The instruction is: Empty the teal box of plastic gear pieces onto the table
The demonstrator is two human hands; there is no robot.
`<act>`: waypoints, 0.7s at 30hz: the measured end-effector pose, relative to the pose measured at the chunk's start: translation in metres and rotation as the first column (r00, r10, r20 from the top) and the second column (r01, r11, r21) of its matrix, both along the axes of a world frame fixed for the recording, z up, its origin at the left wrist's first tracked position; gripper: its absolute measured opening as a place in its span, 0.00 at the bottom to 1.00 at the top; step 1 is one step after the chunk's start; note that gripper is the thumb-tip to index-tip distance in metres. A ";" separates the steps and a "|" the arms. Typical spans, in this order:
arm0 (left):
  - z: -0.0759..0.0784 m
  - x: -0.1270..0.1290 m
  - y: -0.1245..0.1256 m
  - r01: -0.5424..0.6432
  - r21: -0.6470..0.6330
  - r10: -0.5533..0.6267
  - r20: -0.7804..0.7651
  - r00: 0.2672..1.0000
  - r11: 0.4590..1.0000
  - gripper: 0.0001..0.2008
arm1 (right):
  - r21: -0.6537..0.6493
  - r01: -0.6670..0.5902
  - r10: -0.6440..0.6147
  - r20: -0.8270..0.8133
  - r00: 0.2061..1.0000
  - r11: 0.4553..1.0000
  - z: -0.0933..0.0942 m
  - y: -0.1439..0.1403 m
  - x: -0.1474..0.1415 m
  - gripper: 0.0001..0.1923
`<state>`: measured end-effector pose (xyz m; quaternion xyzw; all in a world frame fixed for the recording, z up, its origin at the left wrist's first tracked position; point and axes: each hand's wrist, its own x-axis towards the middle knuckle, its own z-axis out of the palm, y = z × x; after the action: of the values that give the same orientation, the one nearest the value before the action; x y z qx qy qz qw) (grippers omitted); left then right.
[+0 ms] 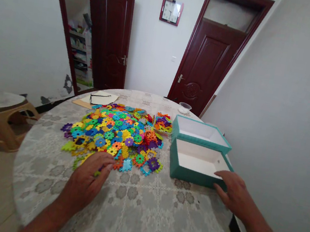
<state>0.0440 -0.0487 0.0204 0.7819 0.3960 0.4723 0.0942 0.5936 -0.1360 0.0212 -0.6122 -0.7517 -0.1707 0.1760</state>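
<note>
- We count two teal boxes, both open-topped and white inside: the nearer box and the farther box touch each other by the table's right edge.
- One big pile of plastic pieces covers the middle of the round table; the interlocking discs are too many and too tangled for us to count.
- A smaller built cluster sits at the pile's far right, just beside the farther box.
- We see one pair of glasses on a sheet of paper at the far left edge, and one small clear bowl at the far edge.
- Our left hand lies palm down at the pile's near edge, fingers curled onto a small green piece; that piece is mostly covered, so we cannot tell its shape.
- Our right hand rests on the near right corner of the nearer box, fingers loosely spread along its rim and wall.
- The pile lies between the hands, nearer the left.
- Both forearms are cut off by the frame's bottom edge.
</note>
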 end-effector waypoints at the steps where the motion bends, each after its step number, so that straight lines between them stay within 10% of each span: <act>1: 0.001 -0.006 0.006 -0.021 0.019 0.022 -0.031 0.999 1.000 0.08 | 0.045 0.002 -0.002 -0.014 1.000 0.999 0.003 0.001 -0.014 0.17; 5: 0.005 -0.026 0.034 -0.102 0.062 0.111 -0.165 0.980 0.993 0.12 | 0.104 -0.126 0.144 -0.181 0.973 0.987 0.017 0.007 -0.107 0.13; 11: 0.003 -0.035 0.086 -0.266 0.042 0.255 -0.459 0.851 0.963 0.17 | -0.168 -0.500 0.439 -0.299 0.847 0.850 0.018 0.049 -0.253 0.13; 21: -0.001 -0.004 0.155 -0.284 0.030 0.234 -0.655 0.719 0.958 0.21 | -0.020 -0.289 0.275 -0.252 0.928 0.957 -0.051 0.137 -0.312 0.28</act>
<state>0.0396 0.1066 0.0196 0.8298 0.5260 0.1641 -0.0882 0.2813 0.0006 -0.0302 -0.5189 -0.8087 -0.0447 0.2734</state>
